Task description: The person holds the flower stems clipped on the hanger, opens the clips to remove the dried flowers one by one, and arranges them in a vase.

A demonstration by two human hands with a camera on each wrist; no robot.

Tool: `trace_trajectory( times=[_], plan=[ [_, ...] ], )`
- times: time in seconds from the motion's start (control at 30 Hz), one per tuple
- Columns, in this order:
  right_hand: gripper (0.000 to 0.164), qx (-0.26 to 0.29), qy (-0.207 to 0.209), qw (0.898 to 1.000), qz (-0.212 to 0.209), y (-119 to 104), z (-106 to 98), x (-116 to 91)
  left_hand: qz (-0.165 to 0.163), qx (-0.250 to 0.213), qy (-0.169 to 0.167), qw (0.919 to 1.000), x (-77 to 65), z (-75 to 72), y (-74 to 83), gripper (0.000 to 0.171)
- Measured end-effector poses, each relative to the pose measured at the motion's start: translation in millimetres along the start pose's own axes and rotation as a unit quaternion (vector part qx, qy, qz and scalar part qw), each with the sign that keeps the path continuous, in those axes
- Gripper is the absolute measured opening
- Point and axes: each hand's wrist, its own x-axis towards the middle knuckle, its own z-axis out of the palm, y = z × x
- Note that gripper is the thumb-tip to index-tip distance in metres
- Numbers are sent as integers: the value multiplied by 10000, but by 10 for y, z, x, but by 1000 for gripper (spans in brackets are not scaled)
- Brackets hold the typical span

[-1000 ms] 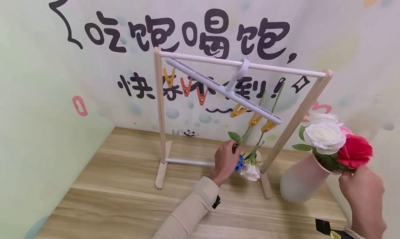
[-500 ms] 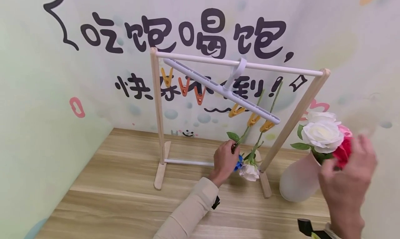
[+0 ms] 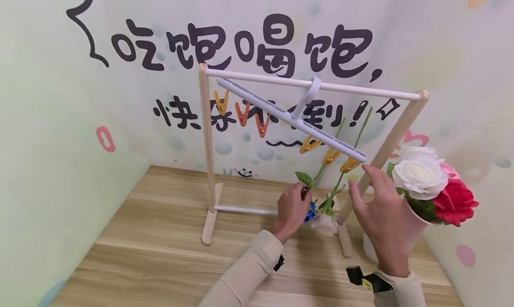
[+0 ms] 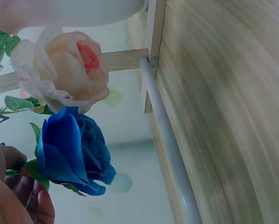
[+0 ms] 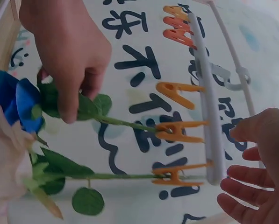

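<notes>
Pinched the blue rose [image 4: 74, 151] by its stem, just behind the bloom, between the thumb and fingers of the left hand [image 3: 292, 206], at five o'clock in the head view. Held the right hand [image 3: 381, 220] wide, fingers spread, at four o'clock, just beside the low end of the hanger [image 3: 277, 111]; could not tell touching from near.

Saw the pale wall [image 3: 176, 83] stretching from ten to two, lettered in black, and the wood-grained table [image 3: 152, 258] spreading around six. Found the rack [image 3: 207, 137] standing about the centre of the dial, with wooden posts and white rods. Traced the lilac hanger, hooked over the top rod between one and two, tilting from eleven down to three. Saw the vase [image 3: 417, 228] at four, partly hidden behind the right hand, holding a white rose [image 3: 419, 177] at three and a red rose [image 3: 455, 203] beyond.

Found the blue rose head-down between four and five, with its stem caught in the middle one of three yellow clips [image 3: 331, 156], just beside the pale rose [image 4: 60, 70], clipped at the hanger's end. Counted two orange clips [image 3: 242, 114] at eleven and twelve.
</notes>
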Motion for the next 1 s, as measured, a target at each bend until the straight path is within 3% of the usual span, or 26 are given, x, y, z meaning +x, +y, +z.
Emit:
trace_trajectory(
  times=[0.2, 0.37, 0.47, 0.77, 1.0],
  plan=[
    [40, 538, 17, 9984, 157, -61, 314, 98, 43, 24, -5, 10000, -1, 21, 8, 16],
    [36, 690, -23, 9948, 744, -91, 540, 150, 109, 19, 31, 9999, -11, 26, 12, 14],
    [38, 709, 206, 9920, 1025, -111, 625, 173, 159, 35, -32, 9999, -21, 27, 22, 15],
    [36, 409, 954, 9851, 1373, -153, 767, 287, 357, 120, -177, 9991, -51, 23, 19, 16],
    [32, 363, 1273, 9814, 1392, -172, 790, 308, 444, 261, -269, 9983, -34, -30, 25, 13]
  ],
)
